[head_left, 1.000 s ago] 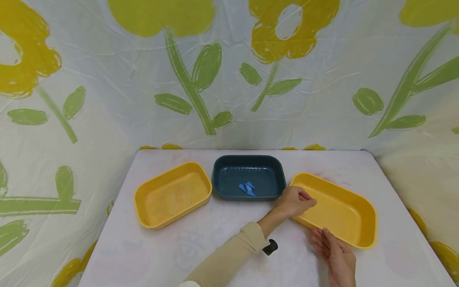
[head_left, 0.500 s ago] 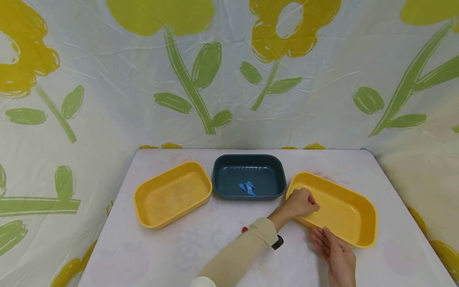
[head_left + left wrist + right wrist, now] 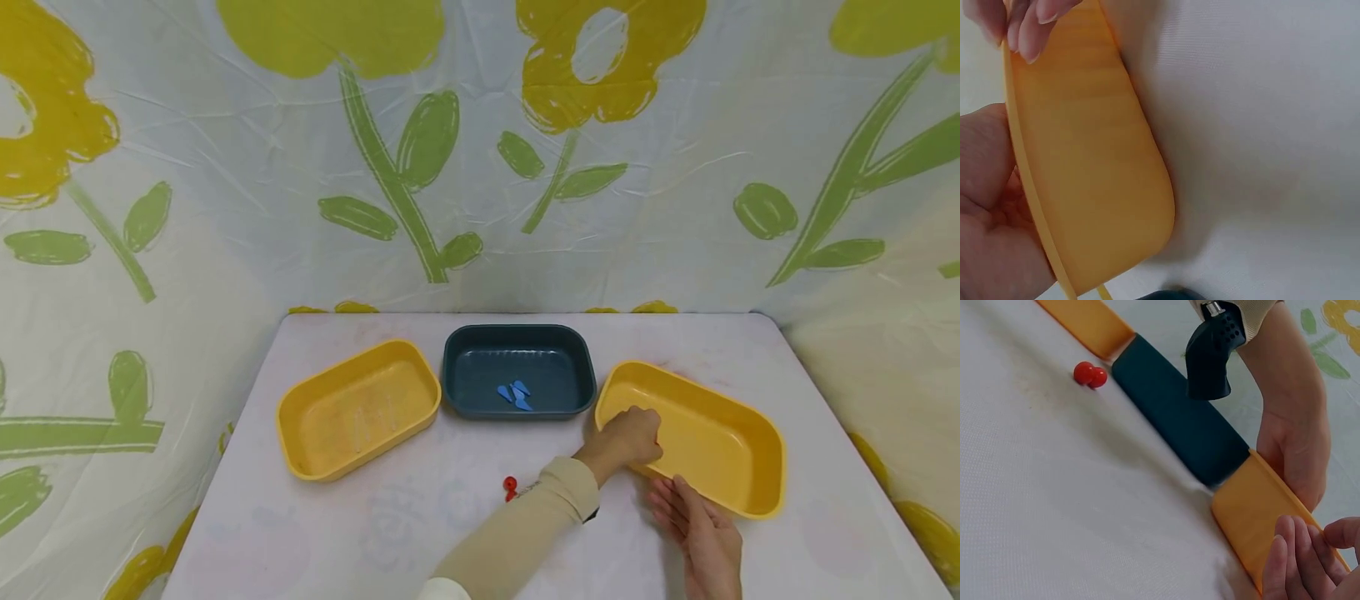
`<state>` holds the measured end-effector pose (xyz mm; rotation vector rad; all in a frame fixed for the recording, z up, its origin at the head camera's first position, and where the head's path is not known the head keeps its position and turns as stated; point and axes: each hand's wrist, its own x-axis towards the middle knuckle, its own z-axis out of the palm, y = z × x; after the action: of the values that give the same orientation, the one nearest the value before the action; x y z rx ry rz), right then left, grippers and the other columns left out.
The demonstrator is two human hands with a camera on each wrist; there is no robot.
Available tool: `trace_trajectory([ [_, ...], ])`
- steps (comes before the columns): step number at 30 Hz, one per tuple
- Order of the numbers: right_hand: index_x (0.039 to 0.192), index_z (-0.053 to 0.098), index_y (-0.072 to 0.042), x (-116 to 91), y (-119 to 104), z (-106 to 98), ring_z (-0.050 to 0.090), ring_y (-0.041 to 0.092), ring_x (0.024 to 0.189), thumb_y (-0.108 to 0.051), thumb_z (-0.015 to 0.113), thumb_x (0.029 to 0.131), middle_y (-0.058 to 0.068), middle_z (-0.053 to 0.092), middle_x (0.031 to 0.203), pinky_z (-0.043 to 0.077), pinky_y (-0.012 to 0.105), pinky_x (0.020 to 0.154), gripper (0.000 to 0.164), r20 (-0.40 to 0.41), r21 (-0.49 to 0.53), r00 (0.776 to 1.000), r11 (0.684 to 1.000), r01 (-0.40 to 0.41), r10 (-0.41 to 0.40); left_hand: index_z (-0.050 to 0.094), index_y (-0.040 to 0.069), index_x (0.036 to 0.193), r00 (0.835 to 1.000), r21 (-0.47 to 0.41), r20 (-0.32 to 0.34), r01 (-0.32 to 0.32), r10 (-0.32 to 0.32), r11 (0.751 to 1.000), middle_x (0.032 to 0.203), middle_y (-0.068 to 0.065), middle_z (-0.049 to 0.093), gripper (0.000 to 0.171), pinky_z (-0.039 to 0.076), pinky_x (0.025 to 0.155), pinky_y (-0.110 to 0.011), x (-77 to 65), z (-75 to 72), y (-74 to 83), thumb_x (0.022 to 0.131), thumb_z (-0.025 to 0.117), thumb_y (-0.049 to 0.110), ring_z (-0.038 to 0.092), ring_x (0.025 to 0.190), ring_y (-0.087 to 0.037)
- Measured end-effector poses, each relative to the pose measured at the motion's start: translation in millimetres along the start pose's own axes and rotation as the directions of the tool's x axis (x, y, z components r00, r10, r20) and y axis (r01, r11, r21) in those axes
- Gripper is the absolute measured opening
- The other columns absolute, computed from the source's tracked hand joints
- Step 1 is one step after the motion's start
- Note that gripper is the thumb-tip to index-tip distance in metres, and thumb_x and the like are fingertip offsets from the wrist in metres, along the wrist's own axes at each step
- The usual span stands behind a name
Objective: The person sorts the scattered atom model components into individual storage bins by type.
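My left hand (image 3: 630, 437) reaches over the near left rim and down into the right yellow tub (image 3: 738, 425), its fingers curled. In the left wrist view, the left hand (image 3: 991, 200) shows behind the tub's wall and its fingertips are hidden, so I cannot tell whether it holds anything. At the tub's near side, my right hand (image 3: 705, 542) pinches the rim, with the thumb at the top edge and the fingers along the outer wall (image 3: 1247, 512).
A dark teal tub (image 3: 555, 367) stands at the middle back, with several blue teardrop-shaped pieces (image 3: 517, 393) in it. Left of it sits another yellow tub (image 3: 300, 408) with clear thin strips (image 3: 375, 425) inside. Red balls (image 3: 1084, 373) lie on the table beside my left sleeve (image 3: 517, 525).
My left hand has moved a little right and lower into the yellow tub. Its sleeve has shifted right, uncovering the red balls. The right hand stays at the rim.
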<state>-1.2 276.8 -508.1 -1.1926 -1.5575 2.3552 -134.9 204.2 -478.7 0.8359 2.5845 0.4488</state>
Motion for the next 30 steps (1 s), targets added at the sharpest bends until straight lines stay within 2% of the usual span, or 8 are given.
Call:
trace_trajectory([
  [7,0.09,0.075,-0.022,1,0,1,0.07,0.013,0.086,-0.04,0.067,0.086,-0.005,0.073,0.089,0.055,0.027,0.075,0.021,-0.009,-0.015,1.0,1.0,-0.002,0.002,0.06,0.024,0.088,0.998,0.037,0.003,0.063,-0.063,0.997,0.071,0.01,0.052,0.012,0.04,0.056,-0.021,-0.8,1.5,5.4,0.083,0.071,0.027,0.049,0.062,-0.007],
  [13,0.089,0.075,-0.022,0,0,0,0.07,0.013,0.085,-0.039,0.067,0.086,-0.004,0.073,0.089,0.055,0.027,0.074,0.02,-0.012,-0.005,1.0,1.0,-0.006,0.006,0.062,0.025,0.092,0.995,0.033,0.014,0.098,-0.098,0.995,0.076,0.01,0.054,0.016,0.039,0.058,-0.022,-2.0,0.3,6.8,0.081,0.073,0.028,0.049,0.065,-0.008],
  [20,0.093,0.075,-0.023,2,2,1,0.069,0.012,0.087,-0.044,0.066,0.085,-0.006,0.073,0.09,0.055,0.026,0.075,0.024,-0.049,-0.055,0.999,0.998,-0.023,0.021,0.061,0.022,0.086,0.997,0.008,0.005,0.071,-0.071,0.997,0.068,0.009,0.051,0.016,0.039,0.054,-0.021,-2.4,3.3,3.3,0.082,0.073,0.032,0.048,0.06,-0.008],
  [24,0.095,0.074,-0.023,2,3,1,0.069,0.012,0.086,-0.045,0.066,0.085,-0.006,0.073,0.09,0.055,0.026,0.074,0.026,-0.058,-0.073,0.998,0.997,-0.021,0.016,0.061,0.019,0.077,0.998,-0.023,-0.041,0.05,-0.051,0.998,0.064,0.009,0.052,0.019,0.038,0.05,-0.019,-0.2,4.2,-0.2,0.084,0.07,0.034,0.048,0.056,-0.006],
  [30,0.093,0.075,-0.02,2,2,1,0.069,0.012,0.086,-0.042,0.067,0.085,-0.005,0.073,0.09,0.055,0.026,0.073,0.024,-0.035,-0.042,0.999,0.999,0.007,-0.008,0.065,0.019,0.079,0.992,-0.15,-0.115,0.037,-0.055,0.988,0.07,0.013,0.056,0.016,0.037,0.051,-0.015,-1.1,-1.8,-4.2,0.084,0.071,0.034,0.047,0.059,-0.002],
])
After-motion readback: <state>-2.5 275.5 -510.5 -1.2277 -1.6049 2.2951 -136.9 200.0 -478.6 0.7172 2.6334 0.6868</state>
